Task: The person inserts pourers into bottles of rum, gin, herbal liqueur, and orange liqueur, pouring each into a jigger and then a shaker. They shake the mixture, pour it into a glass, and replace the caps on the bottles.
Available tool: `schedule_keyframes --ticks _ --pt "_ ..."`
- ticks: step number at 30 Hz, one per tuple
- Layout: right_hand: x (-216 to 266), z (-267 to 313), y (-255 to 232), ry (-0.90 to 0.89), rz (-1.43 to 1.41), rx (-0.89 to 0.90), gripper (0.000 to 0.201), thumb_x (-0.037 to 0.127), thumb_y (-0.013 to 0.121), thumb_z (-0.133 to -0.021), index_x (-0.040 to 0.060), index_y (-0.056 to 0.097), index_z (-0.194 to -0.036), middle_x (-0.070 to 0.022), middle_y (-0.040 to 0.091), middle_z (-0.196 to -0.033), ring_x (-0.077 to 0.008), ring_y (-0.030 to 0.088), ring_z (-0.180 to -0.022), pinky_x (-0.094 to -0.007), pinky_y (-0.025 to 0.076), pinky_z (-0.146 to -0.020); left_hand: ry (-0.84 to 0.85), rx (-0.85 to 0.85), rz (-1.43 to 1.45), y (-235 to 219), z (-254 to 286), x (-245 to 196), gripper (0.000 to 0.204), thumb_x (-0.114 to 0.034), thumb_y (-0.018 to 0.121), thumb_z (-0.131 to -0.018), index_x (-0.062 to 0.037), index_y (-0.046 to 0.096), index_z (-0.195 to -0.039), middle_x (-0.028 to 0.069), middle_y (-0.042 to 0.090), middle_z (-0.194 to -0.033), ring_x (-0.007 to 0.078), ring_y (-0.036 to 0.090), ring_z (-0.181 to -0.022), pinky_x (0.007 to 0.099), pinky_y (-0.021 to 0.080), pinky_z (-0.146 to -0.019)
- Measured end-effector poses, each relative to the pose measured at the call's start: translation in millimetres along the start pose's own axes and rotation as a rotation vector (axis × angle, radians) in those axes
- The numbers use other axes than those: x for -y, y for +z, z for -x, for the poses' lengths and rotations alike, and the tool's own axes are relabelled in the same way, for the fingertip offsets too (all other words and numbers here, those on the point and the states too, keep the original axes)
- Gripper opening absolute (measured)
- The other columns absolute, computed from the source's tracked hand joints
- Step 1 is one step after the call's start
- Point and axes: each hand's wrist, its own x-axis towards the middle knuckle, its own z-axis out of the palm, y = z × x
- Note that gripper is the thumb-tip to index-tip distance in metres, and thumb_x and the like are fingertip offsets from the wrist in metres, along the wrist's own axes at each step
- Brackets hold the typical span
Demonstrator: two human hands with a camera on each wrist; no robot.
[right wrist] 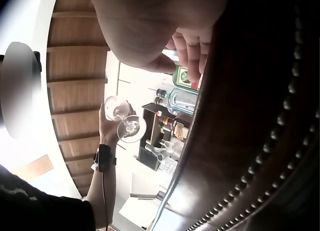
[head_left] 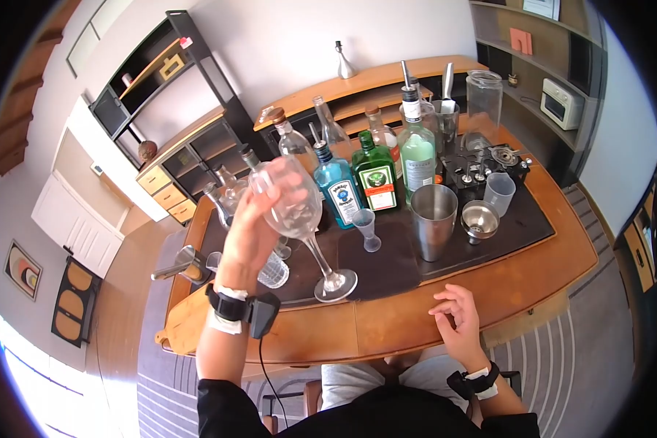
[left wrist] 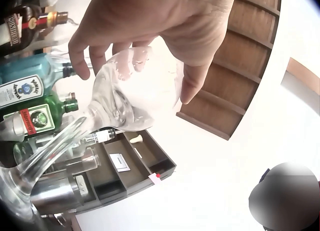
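My left hand [head_left: 247, 237] holds a clear stemmed wine glass [head_left: 299, 208] by its bowl, raised over the near left part of the table. The glass leans, its foot low and to the right. In the left wrist view the fingers and thumb curl round opposite sides of the bowl [left wrist: 135, 90]. My right hand [head_left: 458, 325] is at the table's front edge with loosely bent fingers and holds nothing. Behind the glass stand a blue gin bottle [head_left: 339, 193] and a green bottle [head_left: 376, 182]. A small clear jigger [head_left: 371, 237] is right of the glass.
A metal shaker tin [head_left: 434, 219], a small steel bowl [head_left: 480, 223] and a plastic measuring cup [head_left: 499, 193] stand at the right. A cut-glass tumbler [head_left: 274, 271] is near my left wrist. More bottles crowd the back; a wooden board [head_left: 190, 321] lies at the left edge.
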Motion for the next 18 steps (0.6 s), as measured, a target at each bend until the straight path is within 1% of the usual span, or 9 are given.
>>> schedule_keyframes --ticks 1,4,5,8,9,12,13,16,18 --pt "2 -1 1 0.021 -0.015 -0.01 0.053 -0.011 0.057 -0.091 0.0016 0.043 -0.141 -0.0123 0.06 -0.124 -0.0179 0.069 -0.097 -0.0282 0.052 -0.085 0.025 -0.012 -0.033 6 0 -12 0.079 -0.038 0.079 -0.087 -0.0024 0.045 -0.15 0.0119 0.064 -0.13 0.0251 0.065 -0.115 0.0416 0.053 -0.1" --pt "0 -1 -3 0.05 -0.044 0.007 0.053 -0.012 0.057 -0.091 0.0008 0.042 -0.141 -0.0136 0.059 -0.123 -0.0185 0.068 -0.098 -0.032 0.053 -0.09 0.177 0.088 -0.057 13 -7 -38 0.086 -0.039 0.08 -0.083 -0.0006 0.043 -0.15 0.0134 0.063 -0.131 0.0256 0.066 -0.115 0.0418 0.053 -0.101" --pt "-3 -1 -5 0.044 -0.048 0.015 0.051 -0.012 0.057 -0.092 0.0008 0.044 -0.14 -0.0131 0.06 -0.122 -0.0182 0.068 -0.097 -0.0307 0.052 -0.089 0.219 0.094 -0.072 20 -6 -48 0.089 -0.04 0.083 -0.08 -0.0008 0.044 -0.149 0.0135 0.062 -0.132 0.0256 0.065 -0.117 0.0425 0.053 -0.103" --pt "-10 -2 -6 0.021 -0.052 0.029 0.046 -0.011 0.057 -0.092 0.0002 0.048 -0.136 -0.012 0.061 -0.12 -0.0174 0.069 -0.096 -0.0283 0.052 -0.087 0.32 0.141 -0.13 36 -6 -63 0.09 -0.039 0.084 -0.078 -0.0012 0.044 -0.149 0.0135 0.061 -0.131 0.0252 0.064 -0.118 0.0424 0.051 -0.106" --pt "-11 -2 -6 0.01 -0.051 0.031 0.044 -0.011 0.057 -0.093 -0.0003 0.049 -0.134 -0.012 0.062 -0.119 -0.0173 0.069 -0.096 -0.0283 0.052 -0.088 0.318 0.152 -0.122 43 -3 -67 0.085 -0.033 0.084 -0.08 -0.0012 0.045 -0.148 0.0136 0.061 -0.131 0.0242 0.063 -0.12 0.042 0.05 -0.107" --pt "-9 -2 -7 0.005 -0.04 0.03 0.039 -0.011 0.057 -0.093 -0.0016 0.052 -0.13 -0.0118 0.063 -0.117 -0.017 0.07 -0.096 -0.0285 0.052 -0.089 0.34 -0.002 -0.2 53 -3 -70 0.079 -0.026 0.082 -0.082 -0.0003 0.046 -0.148 0.0134 0.062 -0.131 0.0227 0.063 -0.12 0.0397 0.048 -0.107" --pt "-8 -2 -6 0.009 -0.036 0.029 0.038 -0.011 0.057 -0.093 -0.002 0.053 -0.129 -0.0117 0.063 -0.116 -0.0168 0.07 -0.096 -0.0286 0.053 -0.09 0.356 -0.079 -0.241 58 -4 -68 0.075 -0.023 0.081 -0.085 0.0006 0.047 -0.147 0.0131 0.063 -0.129 0.0213 0.062 -0.119 0.0373 0.048 -0.105" --pt "-3 -1 -5 0.008 0.001 0.039 0.035 -0.011 0.056 -0.093 -0.0023 0.054 -0.127 -0.0116 0.065 -0.114 -0.0163 0.07 -0.096 -0.0282 0.052 -0.09 0.365 -0.155 -0.392 68 -2 -61 0.074 -0.029 0.077 -0.09 -0.0005 0.044 -0.15 0.0132 0.062 -0.13 0.0234 0.063 -0.115 0.0425 0.049 -0.105" --pt "-6 -1 -6 0.011 0.003 0.053 0.035 -0.011 0.056 -0.093 -0.0017 0.054 -0.127 -0.0113 0.064 -0.115 -0.0169 0.069 -0.097 -0.0301 0.053 -0.091 0.354 -0.196 -0.333 68 -3 -58 0.072 -0.029 0.076 -0.09 0.0008 0.046 -0.148 0.0143 0.063 -0.129 0.0227 0.064 -0.113 0.0407 0.049 -0.104"
